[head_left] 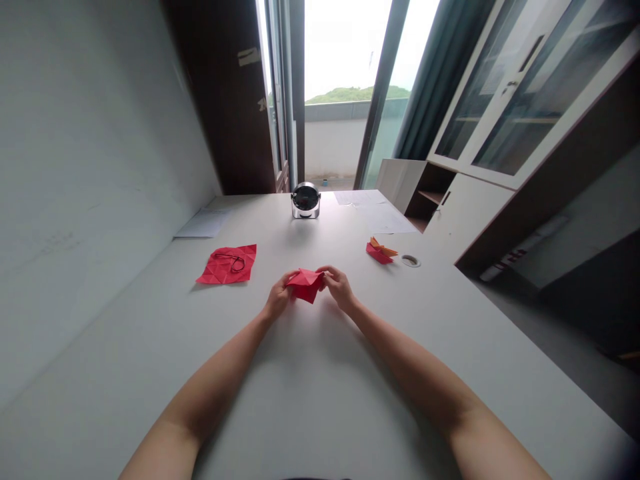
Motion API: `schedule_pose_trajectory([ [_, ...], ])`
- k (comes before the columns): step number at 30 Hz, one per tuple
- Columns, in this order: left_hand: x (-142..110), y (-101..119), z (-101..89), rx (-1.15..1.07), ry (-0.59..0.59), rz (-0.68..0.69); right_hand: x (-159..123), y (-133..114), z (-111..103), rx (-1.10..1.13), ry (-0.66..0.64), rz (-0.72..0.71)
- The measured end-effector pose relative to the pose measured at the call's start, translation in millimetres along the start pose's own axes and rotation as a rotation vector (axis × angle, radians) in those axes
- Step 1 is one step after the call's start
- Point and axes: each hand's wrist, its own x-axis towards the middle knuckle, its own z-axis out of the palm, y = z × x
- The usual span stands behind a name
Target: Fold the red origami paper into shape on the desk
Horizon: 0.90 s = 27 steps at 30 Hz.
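Between my two hands is a partly folded piece of red origami paper, its creased faces meeting in a point toward me. My left hand pinches its left edge, fingers closed on the paper. The right edge is gripped by my right hand, with the fingers curled over the corner. Both hands are just above the white table. Left of them lies a flattened, creased red paper sheet with a thin black cord on top. The paper's underside is hidden.
A folded red and orange paper piece lies at right, beside a roll of white tape. A round device on a silver stand is at the back of the table. White sheets lie by the wall; a cabinet stands right.
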Motion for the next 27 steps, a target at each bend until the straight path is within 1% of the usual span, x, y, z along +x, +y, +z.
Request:
schedule_pose_trajectory([
  [2,1,-2,-2.4,-0.109,-0.058,-0.024,1,1,-1,0.036,0.008,0.008],
  [4,3,-4,-5.6,-0.18,-0.075,-0.028,2,4,-2,0.067,0.027,0.014],
  [10,7,-8,-11.7,-0.307,-0.007,-0.053,4,7,-1,0.06,0.055,-0.004],
  [17,9,-7,-12.8,-0.396,0.054,-0.096,2,4,-1,0.074,-0.016,-0.008],
  [21,9,-4,-13.2,-0.393,0.02,-0.104,3,6,0,0.05,-0.016,-0.018],
  [25,6,-2,-11.7,-0.321,-0.033,-0.095,4,11,0,-0.018,-0.002,-0.038],
  [27,5,-2,-11.5,-0.293,-0.035,-0.082,4,13,-1,-0.058,-0.01,-0.053],
])
